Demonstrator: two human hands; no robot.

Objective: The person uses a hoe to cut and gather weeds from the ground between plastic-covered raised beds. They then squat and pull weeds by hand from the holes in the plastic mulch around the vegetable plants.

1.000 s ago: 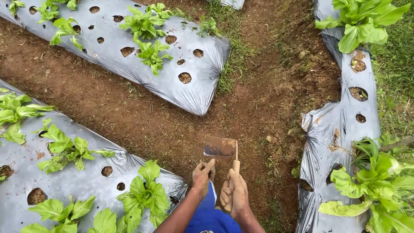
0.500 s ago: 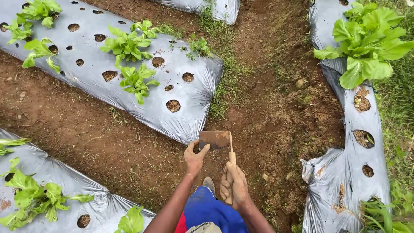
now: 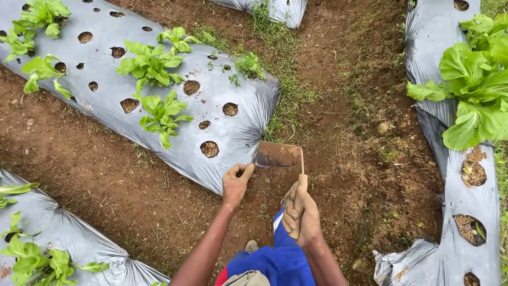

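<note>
Blue trousers (image 3: 275, 262): seen at six o'clock, nearest the camera, with one foot planted on the path
Right hand (image 3: 302, 217): closed in a full fist round the wooden handle (image 3: 301, 182), low on the shaft, so the tool is steadied from the back end
Left hand (image 3: 235, 182): fingers curled and pinched at the near left corner of the blade, at about eleven o'clock from the right hand, apparently so the edge can be guided by touch
Hoe blade (image 3: 278, 155): a rusty flat plate held just above the soil at twelve o'clock from the hands, its left edge right beside the tip of the plastic sheet
Silver mulch sheet (image 3: 159, 79): stretched over a raised bed running off to ten o'clock, punched with round holes so seedlings can come up through it
Leafy seedlings (image 3: 159, 108): rooted in some holes, other holes bare
Grass strip (image 3: 288, 90): at twelve o'clock beyond the blade, along the bed end
Right-hand bed (image 3: 450, 159): at two o'clock, well apart, larger green leaves (image 3: 476, 90) spilling over it
</note>
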